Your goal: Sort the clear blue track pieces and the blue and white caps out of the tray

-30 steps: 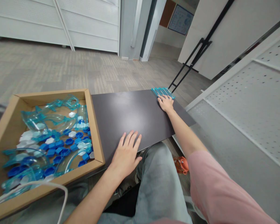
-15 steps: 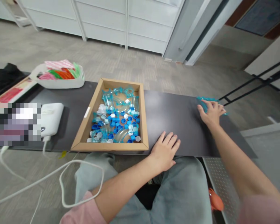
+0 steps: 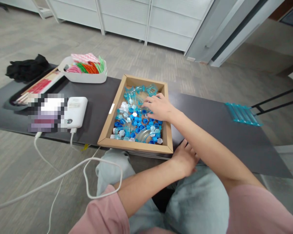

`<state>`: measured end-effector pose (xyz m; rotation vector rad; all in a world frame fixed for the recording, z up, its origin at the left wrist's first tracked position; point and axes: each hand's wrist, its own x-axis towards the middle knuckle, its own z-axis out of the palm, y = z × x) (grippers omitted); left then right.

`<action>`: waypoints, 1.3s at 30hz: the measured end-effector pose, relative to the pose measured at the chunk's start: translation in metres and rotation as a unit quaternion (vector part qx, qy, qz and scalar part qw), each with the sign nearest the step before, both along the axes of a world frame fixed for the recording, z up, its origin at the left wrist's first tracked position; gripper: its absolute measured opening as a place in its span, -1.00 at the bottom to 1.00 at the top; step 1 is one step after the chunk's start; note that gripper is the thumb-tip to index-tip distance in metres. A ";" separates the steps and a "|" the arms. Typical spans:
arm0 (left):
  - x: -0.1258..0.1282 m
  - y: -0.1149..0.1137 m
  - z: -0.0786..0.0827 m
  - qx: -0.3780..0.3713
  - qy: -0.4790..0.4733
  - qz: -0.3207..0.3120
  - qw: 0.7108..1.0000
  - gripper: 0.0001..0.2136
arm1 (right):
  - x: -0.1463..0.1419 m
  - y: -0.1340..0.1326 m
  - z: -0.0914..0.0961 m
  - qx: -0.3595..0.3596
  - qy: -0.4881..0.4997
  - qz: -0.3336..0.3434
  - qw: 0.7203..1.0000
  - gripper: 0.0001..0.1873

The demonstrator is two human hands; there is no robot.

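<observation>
My right hand (image 3: 158, 108) is over the right side of a shallow cardboard box (image 3: 134, 146), fingers apart and bent down among clear teal plastic pieces. Its fingertips partly cover a curved tube, and I see nothing gripped. Inside the box lie curved clear tubes (image 3: 144, 135), teal connector pieces (image 3: 130, 94), and many small blue and white hexagonal pieces (image 3: 138, 121). My left hand (image 3: 185, 159) rests on the table's front edge beside the box's near right corner, fingers stretched out, holding nothing. My right forearm passes above it.
Several straight teal tubes (image 3: 243, 114) lie side by side at the table's (image 3: 210, 120) right end. Left of the box are a white power bank (image 3: 76, 112) with a cable (image 3: 75, 169), a white basket (image 3: 85, 77) of colourful strips, a black tray (image 3: 14, 102) and black cloth (image 3: 26, 68).
My right hand has moved left from the teal tubes at the table's right end to the box, leaving them lying there. My left hand stays at the front edge. The view has turned left.
</observation>
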<state>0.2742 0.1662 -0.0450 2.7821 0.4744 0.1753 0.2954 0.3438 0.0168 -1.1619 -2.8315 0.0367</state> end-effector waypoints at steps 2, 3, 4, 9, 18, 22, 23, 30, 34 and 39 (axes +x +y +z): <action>0.001 0.001 -0.003 0.001 -0.008 -0.010 1.000 -0.47 | -0.004 0.001 -0.005 -0.023 0.030 -0.008 0.999 -0.63; 0.001 0.001 -0.003 0.003 -0.014 -0.012 1.000 -0.47 | -0.003 0.001 -0.005 -0.040 0.062 -0.017 0.997 -0.65; 0.000 0.000 -0.003 0.006 -0.019 -0.011 1.000 -0.48 | -0.001 0.001 -0.004 -0.060 0.104 -0.028 0.992 -0.66; -0.010 -0.002 0.005 -0.007 -0.025 0.012 1.000 -0.51 | 0.014 0.006 0.004 -0.219 0.385 -0.100 0.891 -0.52; -0.010 0.003 0.016 -0.033 -0.024 0.018 0.999 -0.44 | 0.023 -0.010 0.012 -0.300 0.520 -0.142 0.787 -0.28; -0.009 0.002 0.024 -0.039 -0.029 0.015 0.999 -0.52 | 0.027 -0.016 0.014 -0.274 0.503 -0.144 0.807 -0.25; -0.010 0.000 0.029 -0.036 -0.028 0.014 0.999 -0.52 | 0.030 -0.016 0.013 -0.269 0.500 -0.146 0.810 -0.26; -0.066 -0.012 0.111 -0.139 0.017 -0.124 0.982 -0.53 | 0.041 -0.026 0.005 -0.272 0.507 -0.138 0.806 -0.26; -0.124 0.014 0.153 -0.202 -0.143 0.001 0.969 -0.61 | 0.040 -0.039 -0.001 -0.266 0.545 -0.122 0.786 -0.25; -0.172 0.066 0.132 -0.005 -0.210 0.368 0.906 -0.47 | 0.039 -0.048 -0.010 -0.238 0.567 -0.097 0.782 -0.29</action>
